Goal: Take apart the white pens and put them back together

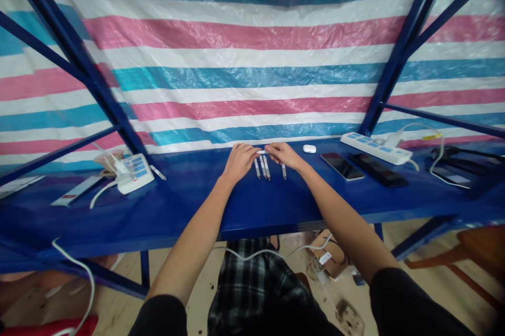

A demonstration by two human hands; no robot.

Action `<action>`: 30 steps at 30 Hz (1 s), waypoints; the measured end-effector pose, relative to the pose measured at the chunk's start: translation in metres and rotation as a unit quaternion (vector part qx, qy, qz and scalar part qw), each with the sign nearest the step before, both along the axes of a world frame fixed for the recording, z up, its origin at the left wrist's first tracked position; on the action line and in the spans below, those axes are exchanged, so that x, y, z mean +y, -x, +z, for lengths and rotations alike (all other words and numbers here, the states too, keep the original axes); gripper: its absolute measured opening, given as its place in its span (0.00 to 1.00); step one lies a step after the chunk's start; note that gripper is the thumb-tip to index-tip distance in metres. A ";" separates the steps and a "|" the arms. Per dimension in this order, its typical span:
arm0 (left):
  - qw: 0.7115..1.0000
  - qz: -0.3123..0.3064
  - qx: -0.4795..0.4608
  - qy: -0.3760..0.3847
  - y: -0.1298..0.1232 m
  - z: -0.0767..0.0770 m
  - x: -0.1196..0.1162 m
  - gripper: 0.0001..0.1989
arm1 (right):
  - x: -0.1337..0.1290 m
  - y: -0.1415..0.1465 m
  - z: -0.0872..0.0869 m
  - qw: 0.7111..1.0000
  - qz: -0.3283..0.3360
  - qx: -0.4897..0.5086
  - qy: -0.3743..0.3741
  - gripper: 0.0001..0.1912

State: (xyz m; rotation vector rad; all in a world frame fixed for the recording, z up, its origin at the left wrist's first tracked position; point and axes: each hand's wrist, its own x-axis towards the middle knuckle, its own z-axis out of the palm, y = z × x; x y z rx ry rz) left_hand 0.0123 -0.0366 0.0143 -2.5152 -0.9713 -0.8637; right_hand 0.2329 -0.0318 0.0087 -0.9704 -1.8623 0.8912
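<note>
Both my hands are closed on a white pen (261, 152), held level across the blue table near its back edge. My left hand (240, 161) pinches the pen's left end, and my right hand (284, 155) grips the other end. Just below them, several white pens (264, 168) lie side by side, with tips toward me and upper ends partly behind the held pen. Another white pen (284, 171) lies apart from that group, its upper part hidden under my right hand.
A white earbud case (310, 149) sits right of my hands. Farther right lie a phone (342, 166), a black device (377, 170) and a power strip (376, 148). Leftward are another power strip (136, 174), a lone pen (158, 172) and a flat pale device (77, 190). Blue posts flank the table.
</note>
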 end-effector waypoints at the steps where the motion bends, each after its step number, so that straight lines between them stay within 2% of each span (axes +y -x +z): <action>1: 1.000 0.000 0.000 0.003 0.000 0.000 0.000 0.16 | 0.002 -0.001 -0.001 1.000 -0.002 0.004 0.015 0.28; 7: 1.000 -0.001 0.012 0.025 -0.005 -0.001 -0.004 0.16 | 0.004 0.004 -0.006 0.996 0.015 0.034 0.077 0.28; 12: 0.999 -0.001 0.009 0.051 -0.005 0.000 -0.005 0.16 | 0.000 0.004 -0.005 0.995 0.034 -0.005 0.089 0.27; 19: 0.996 0.001 0.003 0.088 -0.003 -0.001 -0.004 0.21 | 0.001 -0.001 -0.002 0.998 -0.008 -0.054 -0.011 0.20; 22: 0.994 0.016 -0.029 0.104 -0.001 -0.002 -0.003 0.19 | -0.001 0.002 0.000 1.000 -0.009 -0.027 -0.003 0.19; 25: 0.992 0.011 -0.058 0.114 -0.001 -0.003 -0.002 0.18 | -0.002 0.006 -0.001 0.999 -0.006 0.029 0.015 0.19; 30: 0.991 0.004 -0.079 0.112 -0.001 -0.005 -0.001 0.16 | 0.001 0.009 -0.004 0.995 -0.017 0.094 0.005 0.21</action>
